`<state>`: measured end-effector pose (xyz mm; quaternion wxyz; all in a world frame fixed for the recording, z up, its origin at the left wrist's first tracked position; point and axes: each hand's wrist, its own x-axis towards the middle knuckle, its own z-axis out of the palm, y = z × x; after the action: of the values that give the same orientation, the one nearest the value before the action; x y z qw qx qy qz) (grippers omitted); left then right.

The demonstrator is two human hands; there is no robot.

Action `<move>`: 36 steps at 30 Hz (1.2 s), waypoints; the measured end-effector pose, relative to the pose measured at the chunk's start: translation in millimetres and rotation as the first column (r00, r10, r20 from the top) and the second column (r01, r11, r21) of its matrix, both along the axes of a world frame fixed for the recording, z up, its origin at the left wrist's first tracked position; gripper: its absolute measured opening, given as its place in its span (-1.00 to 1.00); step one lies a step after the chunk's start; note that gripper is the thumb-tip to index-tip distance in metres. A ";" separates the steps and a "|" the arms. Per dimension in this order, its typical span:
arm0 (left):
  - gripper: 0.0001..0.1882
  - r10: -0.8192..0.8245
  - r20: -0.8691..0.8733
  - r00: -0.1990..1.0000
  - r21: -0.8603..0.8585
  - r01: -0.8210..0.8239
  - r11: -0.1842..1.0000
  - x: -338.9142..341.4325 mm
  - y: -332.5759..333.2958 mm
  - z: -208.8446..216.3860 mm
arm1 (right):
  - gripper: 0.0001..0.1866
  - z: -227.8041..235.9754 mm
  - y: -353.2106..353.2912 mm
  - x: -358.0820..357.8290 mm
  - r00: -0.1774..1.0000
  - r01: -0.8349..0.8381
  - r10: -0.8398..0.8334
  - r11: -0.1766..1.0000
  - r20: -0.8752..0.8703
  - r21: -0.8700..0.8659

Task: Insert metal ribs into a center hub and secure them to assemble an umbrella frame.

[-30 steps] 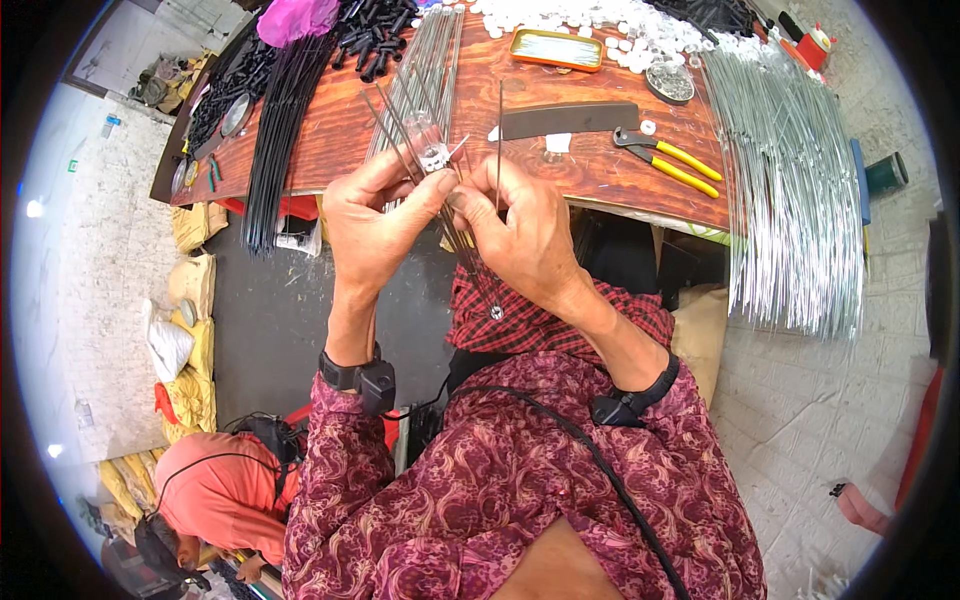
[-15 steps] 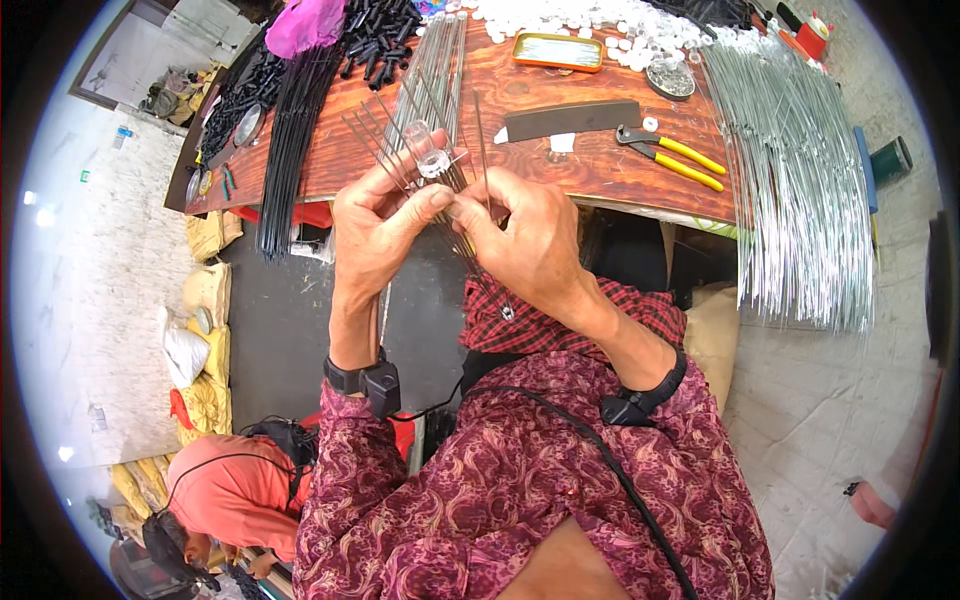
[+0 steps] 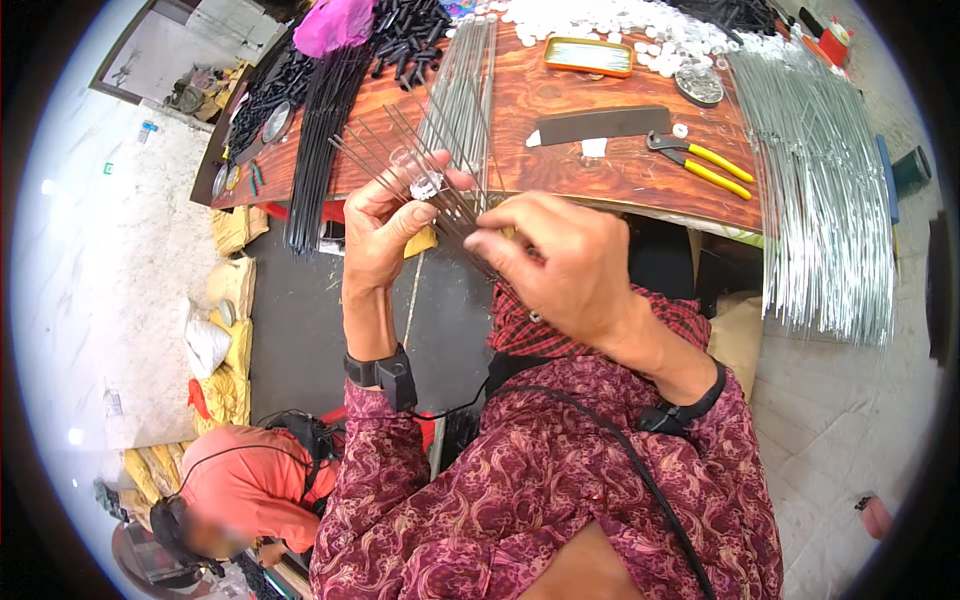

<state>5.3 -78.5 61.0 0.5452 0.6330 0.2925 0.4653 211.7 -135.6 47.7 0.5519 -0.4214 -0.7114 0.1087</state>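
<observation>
One clear plastic cup (image 3: 427, 185) with thin dark rods (image 3: 385, 148) fanned about it, too crowded to count, rests between the closed thumb and fingers of the left hand (image 3: 388, 225), seen against the near edge of the worktop (image 3: 515, 100). The right hand (image 3: 565, 260) curls loosely at the rods; blur hides whether it pinches one. Bare, streaked reddish wood runs beyond to one flat dark strip (image 3: 600, 126), one pair of yellow-handled pincers (image 3: 718, 181) and one orange-rimmed tin (image 3: 590, 72). One black bundle (image 3: 320, 150) and one silvery wire sheaf (image 3: 825, 200) overhang the edge.
</observation>
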 end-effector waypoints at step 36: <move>-0.37 -0.053 0.275 0.960 -0.084 0.079 0.993 -17.2 -1.7 -17.5 | -0.76 29.2 22.1 -19.3 0.882 -0.362 0.319 0.930 -0.348 -0.065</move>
<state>-11.9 -80.2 43.5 0.6246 0.5464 0.2150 0.5149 192.4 -113.5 76.9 0.6074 -0.3000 -0.6629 0.3188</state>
